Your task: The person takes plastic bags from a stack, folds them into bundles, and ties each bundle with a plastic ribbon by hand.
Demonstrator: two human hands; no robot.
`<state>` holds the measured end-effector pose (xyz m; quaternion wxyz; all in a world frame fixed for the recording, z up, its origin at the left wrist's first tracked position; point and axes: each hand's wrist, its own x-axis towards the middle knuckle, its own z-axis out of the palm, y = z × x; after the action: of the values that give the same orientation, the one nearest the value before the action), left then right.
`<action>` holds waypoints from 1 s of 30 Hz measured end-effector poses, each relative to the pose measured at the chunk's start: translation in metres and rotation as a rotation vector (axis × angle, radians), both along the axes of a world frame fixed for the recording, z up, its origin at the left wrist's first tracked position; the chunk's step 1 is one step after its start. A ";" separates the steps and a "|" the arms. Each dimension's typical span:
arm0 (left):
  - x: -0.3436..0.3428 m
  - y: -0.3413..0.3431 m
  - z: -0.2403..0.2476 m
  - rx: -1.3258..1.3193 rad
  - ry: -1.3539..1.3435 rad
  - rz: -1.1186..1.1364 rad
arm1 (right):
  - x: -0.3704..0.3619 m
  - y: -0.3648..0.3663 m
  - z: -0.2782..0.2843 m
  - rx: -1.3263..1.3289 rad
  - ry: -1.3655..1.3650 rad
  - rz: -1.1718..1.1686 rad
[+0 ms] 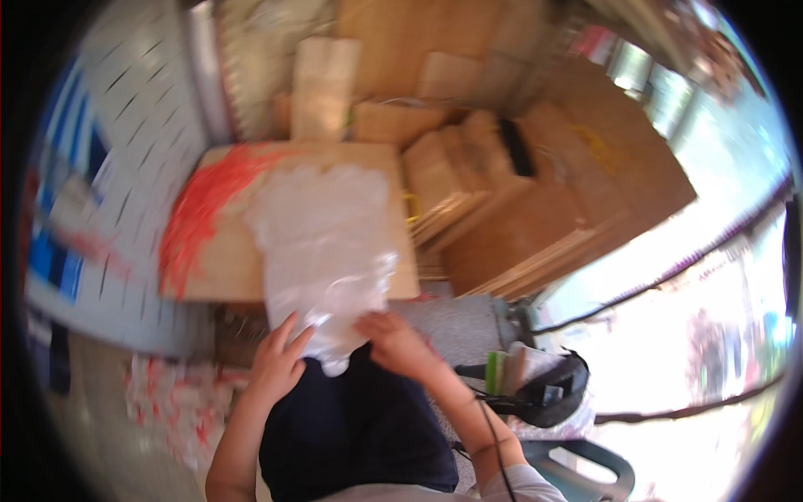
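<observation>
A stack of thin white plastic sheets or bags (326, 226) lies on a light wooden tabletop (401, 259). Its near end hangs over the table's front edge, down to my lap. At the left side of this hanging end is my left hand (280, 361), its fingers spread apart. My right hand (395, 341) rests at the opposite side, with fingers stretched inward over the plastic's edge. Neither hand appears to grip anything, though blur softens the fingers. Red strands or strips (205, 213), perhaps plastic ties, are spread along the tabletop's left side.
Wooden boards and boxes (535, 209) stand right of the table. A pale slotted panel (146, 167) rises at the left. Red-and-white scraps (180, 410) lie on the floor. By my right arm are a black bag (552, 393) and a dark green plastic seat or handle (615, 468).
</observation>
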<state>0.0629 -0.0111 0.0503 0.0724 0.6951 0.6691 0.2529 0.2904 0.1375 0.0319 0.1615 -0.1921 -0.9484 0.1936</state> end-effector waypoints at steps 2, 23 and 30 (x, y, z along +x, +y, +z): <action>-0.004 0.004 -0.003 -0.011 0.067 -0.042 | -0.005 -0.004 -0.015 -0.001 0.027 -0.035; 0.067 -0.123 0.017 -0.012 0.248 -0.136 | 0.081 -0.146 -0.013 0.053 0.064 -0.132; 0.058 -0.111 -0.005 0.132 0.215 -0.134 | 0.081 -0.140 -0.001 0.130 0.073 -0.227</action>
<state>0.1208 -0.1226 0.0456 -0.0292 0.7645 0.6070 0.2150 0.3710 -0.0030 0.0307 0.2292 -0.2801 -0.9246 0.1190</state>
